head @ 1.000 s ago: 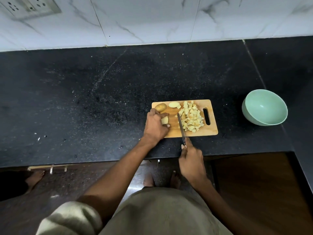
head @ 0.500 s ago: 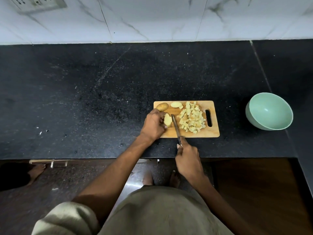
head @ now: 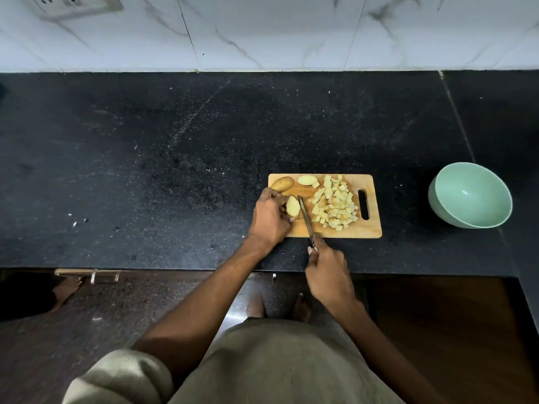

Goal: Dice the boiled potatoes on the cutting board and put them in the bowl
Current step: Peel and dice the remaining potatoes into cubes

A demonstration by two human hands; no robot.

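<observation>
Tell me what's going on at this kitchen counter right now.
A person is dicing boiled potatoes on a small wooden cutting board. The left hand holds a peeled potato half steady while the right hand grips a slim steel knife, blade beside that half. A pile of pale diced cubes sits on the board's right side, with a whole unpeeled potato and another cut piece at the far edge. The mint-green bowl to the right is empty.
</observation>
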